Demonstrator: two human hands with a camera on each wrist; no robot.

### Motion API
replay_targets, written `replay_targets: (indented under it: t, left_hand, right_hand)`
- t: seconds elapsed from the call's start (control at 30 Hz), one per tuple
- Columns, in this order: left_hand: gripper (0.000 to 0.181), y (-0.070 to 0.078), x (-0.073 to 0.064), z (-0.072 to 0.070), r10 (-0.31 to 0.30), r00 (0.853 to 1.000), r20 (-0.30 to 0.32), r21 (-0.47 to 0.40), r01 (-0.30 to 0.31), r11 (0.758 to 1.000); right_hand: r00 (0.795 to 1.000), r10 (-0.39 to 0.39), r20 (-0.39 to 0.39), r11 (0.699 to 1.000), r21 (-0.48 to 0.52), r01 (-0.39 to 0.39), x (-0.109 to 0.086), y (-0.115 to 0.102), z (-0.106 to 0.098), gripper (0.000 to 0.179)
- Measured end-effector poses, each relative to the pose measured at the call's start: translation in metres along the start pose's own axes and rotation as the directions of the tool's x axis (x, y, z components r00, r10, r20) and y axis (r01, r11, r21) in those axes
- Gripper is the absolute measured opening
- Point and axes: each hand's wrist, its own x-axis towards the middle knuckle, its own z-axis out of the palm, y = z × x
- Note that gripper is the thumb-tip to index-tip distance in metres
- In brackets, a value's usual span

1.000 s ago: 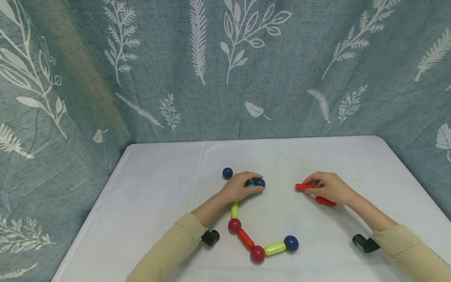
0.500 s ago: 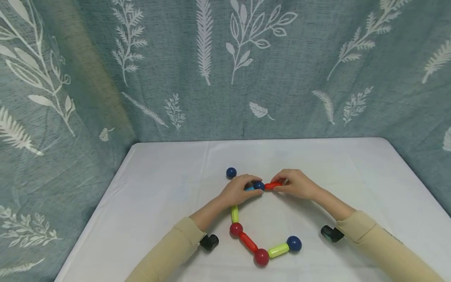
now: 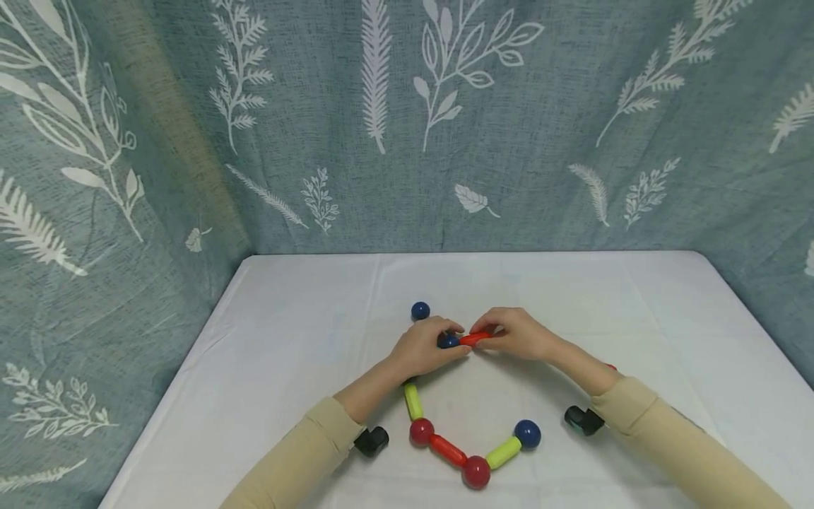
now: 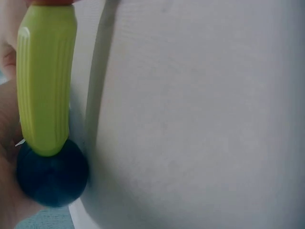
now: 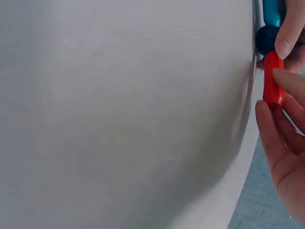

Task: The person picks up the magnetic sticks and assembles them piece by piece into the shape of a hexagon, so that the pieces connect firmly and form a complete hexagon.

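Observation:
My left hand (image 3: 422,351) pinches a dark blue ball (image 3: 448,341) from a ball-and-rod building toy. A light blue rod (image 5: 271,12) joins that ball in the right wrist view. My right hand (image 3: 518,335) holds a short red rod (image 3: 473,339) between thumb and fingers, its tip touching the blue ball. From under the left hand a chain runs toward me: lime rod (image 3: 413,401), red ball (image 3: 421,432), red rod (image 3: 448,450), red ball (image 3: 476,471), lime rod (image 3: 504,452), blue ball (image 3: 527,434). The left wrist view shows a lime rod (image 4: 46,81) on a blue ball (image 4: 52,174).
Behind the left hand sits another blue ball (image 3: 420,311); whether it is attached is hidden. A bit of red (image 3: 611,366) peeks out behind the right forearm. The white-covered table (image 3: 305,297) ends at a patterned teal curtain (image 3: 394,198).
My right hand has moved left, bringing the red rod against the blue ball. My left hand and its ball have shifted slightly left, and the chain's upper lime rod now leans.

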Motion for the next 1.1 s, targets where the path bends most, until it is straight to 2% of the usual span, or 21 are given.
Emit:
replay_targets:
  t: [0.1, 0.2, 0.33, 0.43, 0.53, 0.7, 0.8, 0.9, 0.97, 1.1]
  left_hand:
    - [0.028, -0.001, -0.003, -0.001, -0.013, 1.0, -0.021, -0.015, 0.013, 1.0]
    - [0.023, -0.001, -0.006, -0.002, -0.032, 0.998, -0.054, -0.01, 0.031, 0.999]
    - [0.023, -0.003, -0.01, -0.002, -0.04, 0.996, -0.08, 0.008, 0.041, 0.999]
    - [0.023, -0.004, -0.012, -0.001, -0.026, 0.996, -0.089, 0.009, 0.027, 1.0]
    - [0.023, -0.004, -0.012, -0.001, -0.006, 0.995, -0.096, 0.003, 0.006, 1.0]
    - [0.024, -0.003, -0.013, -0.001, 0.007, 0.994, -0.106, -0.005, -0.008, 1.0]
    - [0.024, -0.003, -0.013, -0.001, 0.005, 0.994, -0.11, -0.005, -0.006, 1.0]
    - [0.023, -0.003, -0.014, -0.001, 0.012, 0.994, -0.112, -0.002, -0.012, 1.0]
    - [0.022, -0.003, -0.014, -0.001, 0.012, 0.994, -0.109, -0.002, -0.012, 1.0]
    - [0.022, -0.004, -0.013, 0.0, 0.0, 0.995, -0.102, 0.003, 0.0, 1.0]
  right_hand:
    - [1.0, 0.02, 0.005, 1.0, 0.0, -0.02, 0.008, 0.0, -0.001, 0.017]
    - [0.999, 0.034, -0.022, 0.999, -0.017, -0.034, 0.021, 0.001, -0.003, 0.016]
    - [0.999, -0.011, -0.045, 0.999, -0.038, 0.009, 0.046, -0.001, -0.001, 0.02]
    - [0.998, -0.063, 0.002, 0.997, -0.033, 0.063, 0.065, -0.004, 0.005, 0.03]
    - [0.993, -0.09, 0.081, 0.995, -0.03, 0.092, 0.08, -0.01, 0.01, 0.037]
    - [0.978, -0.101, 0.182, 0.99, -0.075, 0.116, 0.096, -0.018, 0.015, 0.037]
    - [0.979, -0.078, 0.19, 0.989, -0.106, 0.099, 0.1, -0.02, 0.017, 0.034]
    - [0.987, -0.031, 0.158, 0.992, -0.12, 0.05, 0.096, -0.016, 0.015, 0.032]
    - [0.993, -0.004, 0.118, 0.994, -0.11, 0.017, 0.09, -0.011, 0.011, 0.031]
    - [0.997, 0.072, 0.039, 0.997, -0.022, -0.071, 0.065, -0.001, -0.001, 0.037]
